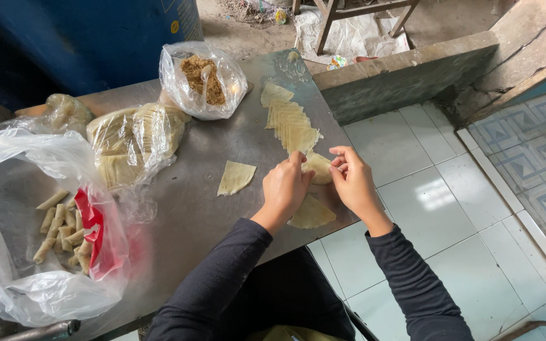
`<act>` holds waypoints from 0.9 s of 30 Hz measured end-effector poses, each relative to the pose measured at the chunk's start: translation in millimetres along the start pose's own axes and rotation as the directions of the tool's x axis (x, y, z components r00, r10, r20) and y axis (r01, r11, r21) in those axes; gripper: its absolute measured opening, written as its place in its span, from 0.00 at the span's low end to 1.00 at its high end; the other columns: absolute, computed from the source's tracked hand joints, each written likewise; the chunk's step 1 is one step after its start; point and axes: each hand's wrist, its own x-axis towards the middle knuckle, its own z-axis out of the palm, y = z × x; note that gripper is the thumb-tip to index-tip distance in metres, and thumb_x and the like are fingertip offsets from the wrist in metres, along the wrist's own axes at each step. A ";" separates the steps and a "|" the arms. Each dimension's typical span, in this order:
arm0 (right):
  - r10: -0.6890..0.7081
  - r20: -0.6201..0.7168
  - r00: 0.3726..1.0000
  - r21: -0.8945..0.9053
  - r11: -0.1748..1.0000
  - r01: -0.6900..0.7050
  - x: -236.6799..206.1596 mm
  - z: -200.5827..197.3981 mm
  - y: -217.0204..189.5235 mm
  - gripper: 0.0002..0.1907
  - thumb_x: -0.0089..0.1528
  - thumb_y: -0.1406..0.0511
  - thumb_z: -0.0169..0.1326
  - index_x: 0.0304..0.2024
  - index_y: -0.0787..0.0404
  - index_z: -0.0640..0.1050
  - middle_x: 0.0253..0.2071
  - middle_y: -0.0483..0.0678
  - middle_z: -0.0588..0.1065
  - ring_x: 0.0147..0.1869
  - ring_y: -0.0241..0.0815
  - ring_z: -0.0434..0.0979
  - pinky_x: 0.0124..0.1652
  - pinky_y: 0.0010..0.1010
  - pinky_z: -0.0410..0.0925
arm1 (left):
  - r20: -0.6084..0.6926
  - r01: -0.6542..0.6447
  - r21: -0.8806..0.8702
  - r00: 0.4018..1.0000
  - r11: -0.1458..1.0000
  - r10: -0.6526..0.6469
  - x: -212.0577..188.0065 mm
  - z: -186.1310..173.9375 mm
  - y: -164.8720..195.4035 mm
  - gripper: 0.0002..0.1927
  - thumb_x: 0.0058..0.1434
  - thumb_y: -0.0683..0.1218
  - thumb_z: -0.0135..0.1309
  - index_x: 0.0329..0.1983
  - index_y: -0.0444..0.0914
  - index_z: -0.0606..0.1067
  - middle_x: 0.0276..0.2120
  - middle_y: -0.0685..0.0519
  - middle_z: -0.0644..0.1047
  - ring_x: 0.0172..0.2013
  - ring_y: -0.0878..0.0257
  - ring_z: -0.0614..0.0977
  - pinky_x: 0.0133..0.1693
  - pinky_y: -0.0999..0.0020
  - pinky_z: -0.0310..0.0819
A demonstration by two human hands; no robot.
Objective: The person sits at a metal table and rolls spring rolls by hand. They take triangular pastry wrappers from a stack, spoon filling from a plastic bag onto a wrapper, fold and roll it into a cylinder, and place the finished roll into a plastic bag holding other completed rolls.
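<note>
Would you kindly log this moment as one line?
left hand: on wrapper | right hand: on same wrapper | beside: wrapper row | table: filling bag

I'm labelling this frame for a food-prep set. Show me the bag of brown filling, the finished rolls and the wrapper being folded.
bag of brown filling [201,79], head view, on the brown heap inside.
finished rolls [64,232], head view, middle of the pile.
wrapper being folded [319,167], head view, between the hands.
</note>
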 end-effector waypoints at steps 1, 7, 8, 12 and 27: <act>0.002 0.010 1.000 -0.008 1.000 -0.002 0.7 -0.9 -0.8 0.19 0.61 0.75 0.55 0.55 0.64 0.74 0.37 0.47 0.77 0.35 0.33 0.77 0.35 0.24 0.71 | 0.015 0.009 0.008 1.000 1.000 -0.009 -0.1 0.0 0.9 0.17 0.57 0.50 0.62 0.46 0.39 0.74 0.35 0.45 0.82 0.35 0.44 0.83 0.33 0.51 0.75; 0.014 0.029 0.999 -0.008 1.000 -0.013 3.8 -2.6 -5.1 0.19 0.62 0.75 0.55 0.56 0.64 0.73 0.37 0.48 0.77 0.35 0.34 0.77 0.35 0.25 0.71 | 0.037 0.020 0.032 0.999 0.999 -0.021 -2.1 0.4 0.4 0.18 0.58 0.50 0.62 0.48 0.39 0.73 0.34 0.46 0.82 0.35 0.45 0.84 0.33 0.52 0.75; 0.015 0.032 0.999 -0.010 1.000 -0.015 3.7 -2.3 -5.8 0.19 0.62 0.74 0.55 0.56 0.64 0.73 0.37 0.48 0.77 0.35 0.34 0.77 0.35 0.26 0.71 | 0.037 0.021 0.037 0.999 0.999 -0.023 -2.1 0.7 -0.3 0.18 0.58 0.50 0.62 0.48 0.39 0.73 0.34 0.46 0.82 0.35 0.45 0.84 0.33 0.52 0.75; -0.074 -0.009 0.997 -0.212 0.975 0.071 4.5 -1.7 -8.1 0.24 0.58 0.74 0.59 0.57 0.65 0.72 0.41 0.53 0.75 0.30 0.38 0.75 0.34 0.29 0.70 | 0.034 0.029 0.088 0.999 0.996 -0.032 -1.8 3.0 -2.8 0.20 0.57 0.51 0.63 0.48 0.38 0.73 0.35 0.44 0.82 0.35 0.44 0.84 0.33 0.51 0.75; -0.212 0.052 0.976 -0.385 0.897 0.216 17.4 6.3 0.2 0.25 0.59 0.76 0.54 0.60 0.67 0.69 0.35 0.53 0.76 0.43 0.56 0.78 0.48 0.44 0.69 | 0.040 0.004 0.095 0.999 0.995 -0.008 -2.7 8.1 -8.0 0.20 0.57 0.52 0.63 0.47 0.38 0.73 0.37 0.45 0.82 0.37 0.45 0.84 0.34 0.52 0.76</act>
